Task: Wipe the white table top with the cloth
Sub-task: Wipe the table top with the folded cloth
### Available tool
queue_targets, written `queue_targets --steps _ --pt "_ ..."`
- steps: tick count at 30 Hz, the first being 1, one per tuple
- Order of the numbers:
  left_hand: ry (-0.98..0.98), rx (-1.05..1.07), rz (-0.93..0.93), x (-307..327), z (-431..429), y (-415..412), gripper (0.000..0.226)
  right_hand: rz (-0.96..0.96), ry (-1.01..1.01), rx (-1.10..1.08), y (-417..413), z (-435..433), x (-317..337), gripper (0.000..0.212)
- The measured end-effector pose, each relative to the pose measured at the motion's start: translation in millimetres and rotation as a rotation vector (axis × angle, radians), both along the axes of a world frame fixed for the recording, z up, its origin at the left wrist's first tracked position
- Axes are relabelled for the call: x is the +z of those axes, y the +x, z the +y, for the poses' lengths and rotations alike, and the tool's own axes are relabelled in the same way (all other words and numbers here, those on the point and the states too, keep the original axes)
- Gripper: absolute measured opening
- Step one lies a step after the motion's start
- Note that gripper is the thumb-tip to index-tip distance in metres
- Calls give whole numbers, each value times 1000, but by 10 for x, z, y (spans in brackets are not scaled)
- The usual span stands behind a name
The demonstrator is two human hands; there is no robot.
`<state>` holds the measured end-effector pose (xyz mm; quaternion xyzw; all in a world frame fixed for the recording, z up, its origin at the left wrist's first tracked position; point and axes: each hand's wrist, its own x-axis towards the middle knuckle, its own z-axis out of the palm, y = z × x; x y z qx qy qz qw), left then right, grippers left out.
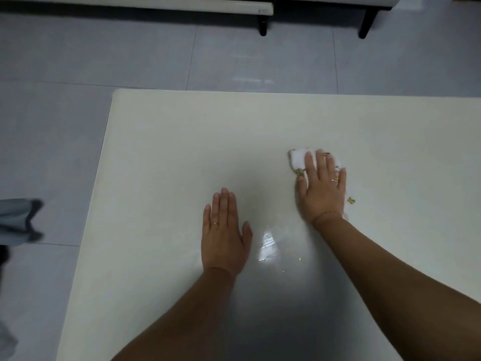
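The white table top (182, 157) fills most of the view, glossy, with its far left corner at the upper left. A small white cloth (298, 158) with yellow-patterned edges lies on it right of centre. My right hand (322, 186) presses flat on the cloth, fingers spread over it; most of the cloth is hidden under the palm, and a yellow bit (351, 200) of it shows by the wrist. My left hand (224, 231) rests flat on the bare table, palm down, fingers together, holding nothing, left of the cloth.
Grey tiled floor (130, 56) surrounds the table. A white cabinet (135, 6) on black legs (263, 26) stands along the far wall. A blurred grey shape (18, 220) sits at the left edge. A light reflection (268, 243) glares between my hands.
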<state>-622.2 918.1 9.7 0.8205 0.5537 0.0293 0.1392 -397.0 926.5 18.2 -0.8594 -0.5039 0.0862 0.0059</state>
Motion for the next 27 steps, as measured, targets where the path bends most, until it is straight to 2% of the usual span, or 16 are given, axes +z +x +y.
queue_targets --steps 2,4,8,10,13,16,18,20,23,25,27 --pt "-2 -3 10 9 6 6 67 15 -41 -196 -200 55 29 58" --pt "-2 0 17 29 18 21 66 29 -65 -193 -509 81 58 59" --pt "-7 33 -19 109 -209 -7 64 30 -24 307 -584 -165 49 61" --pt "-20 12 -84 148 -504 -68 63 5 2 393 -285 -275 24 60" --pt "-54 -65 -101 157 -983 -204 62 -2 -14 156 -96 -390 23 64" --pt "-72 -71 -71 92 -1220 -312 63 30 13 -134 -497 -401 -4 69" --pt "-73 -69 -56 66 -1239 -338 66 24 34 -83 -879 -502 1 65" --pt "-70 -66 -43 74 -1217 -329 67 8 19 161 -1089 -718 -17 61" --pt "-85 -68 -46 89 -1218 -339 67 -5 23 465 -803 -963 -40 58" --pt "-79 -66 -55 87 -1219 -339 68 -62 22 429 -480 -1048 -29 58" --pt "-77 -58 -61 84 -1216 -331 68 -39 13 209 -304 -1096 -3 59"
